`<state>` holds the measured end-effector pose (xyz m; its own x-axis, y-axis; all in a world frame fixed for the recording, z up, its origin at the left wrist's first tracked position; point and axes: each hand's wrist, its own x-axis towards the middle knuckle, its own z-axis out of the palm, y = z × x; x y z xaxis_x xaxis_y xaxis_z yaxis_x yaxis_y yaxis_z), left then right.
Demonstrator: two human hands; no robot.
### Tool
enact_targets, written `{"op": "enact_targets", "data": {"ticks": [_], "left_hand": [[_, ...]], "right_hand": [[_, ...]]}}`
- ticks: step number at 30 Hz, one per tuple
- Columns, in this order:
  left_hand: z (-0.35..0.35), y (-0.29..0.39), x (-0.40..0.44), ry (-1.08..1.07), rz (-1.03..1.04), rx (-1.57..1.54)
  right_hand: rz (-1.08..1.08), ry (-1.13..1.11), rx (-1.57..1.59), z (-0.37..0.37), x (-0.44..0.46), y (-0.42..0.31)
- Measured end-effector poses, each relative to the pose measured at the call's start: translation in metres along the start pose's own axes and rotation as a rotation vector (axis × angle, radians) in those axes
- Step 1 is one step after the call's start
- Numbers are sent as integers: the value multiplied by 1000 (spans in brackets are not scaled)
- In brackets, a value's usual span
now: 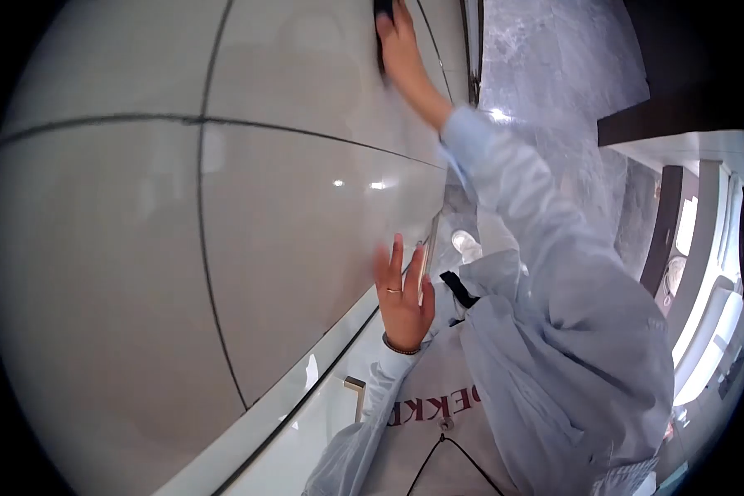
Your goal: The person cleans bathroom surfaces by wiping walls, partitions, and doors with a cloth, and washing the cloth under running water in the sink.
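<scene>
My right hand [401,54] reaches far up, its arm stretched out, and its fingers close round a black object [381,37]. That object lies against the glossy beige tiled surface [306,223]; its upper end runs out of view, so its kind does not show. Lower down, my left hand [403,302] is open with fingers spread and slightly blurred, a ring on one finger and a beaded bracelet at the wrist. It holds nothing and is nearest the tiles' lower edge. Whether it touches them I cannot tell.
Dark joints [202,194] divide the tiles. A pale ledge [198,467] borders them, beside a white panel with a gold handle [356,397]. Grey marble floor [546,91] lies to the right, with a white shoe [466,246] on it. A dark-edged furniture piece [678,128] juts in.
</scene>
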<state>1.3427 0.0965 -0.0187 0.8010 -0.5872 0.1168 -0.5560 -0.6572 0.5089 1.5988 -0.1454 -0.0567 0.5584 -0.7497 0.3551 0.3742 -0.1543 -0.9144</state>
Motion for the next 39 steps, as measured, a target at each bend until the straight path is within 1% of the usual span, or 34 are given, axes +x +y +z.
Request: {"op": "enact_targets", "data": {"ticks": [1, 2, 3, 4, 6, 7, 8, 9, 10, 11, 12, 13, 14, 15, 16, 17, 18, 20, 22, 23, 24, 25, 27, 28, 29, 30, 31, 33, 34, 35, 36, 37, 38, 39], "left_hand": [[0, 2, 6, 7, 11, -5], [2, 4, 10, -6, 7, -4], [3, 4, 8, -6, -4, 25], [1, 4, 6, -14, -15, 61], [-1, 11, 5, -24, -13, 78], [-3, 14, 4, -22, 1, 83], [-1, 14, 4, -54, 16, 81], [2, 9, 1, -6, 25, 91], [4, 9, -1, 43, 33, 95], [6, 7, -2, 44, 55, 121], [8, 3, -4, 27, 70, 107], [10, -4, -7, 59, 98, 94], [13, -9, -9, 91, 124, 84], [16, -14, -10, 110, 151, 60], [15, -18, -10, 93, 157, 52], [19, -35, -16, 56, 146, 21], [20, -41, -14, 20, 146, 2], [23, -45, -8, 3, 152, 19], [22, -41, 5, -73, 137, 51], [24, -40, 8, -124, 108, 52], [27, -34, 17, -130, 107, 54], [30, -25, 26, -172, 73, 61], [35, -20, 38, -242, 2, 63], [38, -23, 42, -254, -16, 66], [40, -27, 43, -267, -27, 69], [43, -33, 41, -277, -38, 71], [41, -38, 36, -279, -59, 72], [41, -35, 37, -259, -57, 162], [38, -29, 36, -265, -59, 169], [37, -21, 35, -289, -63, 196], [36, -17, 32, -310, -69, 218], [34, -14, 26, -312, -67, 215], [30, -12, 19, -310, -80, 220], [29, -11, 14, -312, -92, 225]], "right_hand": [[43, 37, -42, 8, 30, 46], [-48, 66, -40, 9, 68, 73], [-73, 61, -101, 7, 101, 92], [-53, 68, -99, -1, 113, 92], [126, -95, 105, -20, 127, 92], [145, -73, 100, -15, 109, 102], [115, 2, -78, -2, 83, 111], [89, 77, -263, -1, 54, 113], [157, -18, -174, -14, 4, 71], [232, -107, -92, -27, -47, 25], [179, -53, -138, -21, -107, 22], [133, -123, -106, -30, -170, 3], [251, -206, -123, -33, -233, -11], [229, -318, -207, -37, -295, -18], [175, -295, -133, -38, -342, -23], [447, -398, 139, -52, -367, -41], [457, -390, 131, -52, -366, -38], [580, -346, 125, -47, -349, -22], [1035, -235, 27, -29, -287, 22], [925, -46, 0, -18, -254, 45], [803, 126, -42, -8, -220, 69], [792, -34, -2, -24, -162, 70], [382, -14, -337, -14, -77, 131], [430, 65, -186, -7, -35, 173], [460, 203, -93, -4, -2, 158], [491, 141, 7, 2, 26, 209], [455, 153, 11, -1, 33, 201], [749, 70, 308, -18, 20, 179], [572, 193, 140, -11, 2, 180], [530, 146, 17, -20, -31, 180], [483, 95, -110, -27, -73, 139], [520, 248, -82, -18, -125, 121], [571, 248, -50, -17, -176, 101], [729, 232, -14, -16, -230, 79]]}}
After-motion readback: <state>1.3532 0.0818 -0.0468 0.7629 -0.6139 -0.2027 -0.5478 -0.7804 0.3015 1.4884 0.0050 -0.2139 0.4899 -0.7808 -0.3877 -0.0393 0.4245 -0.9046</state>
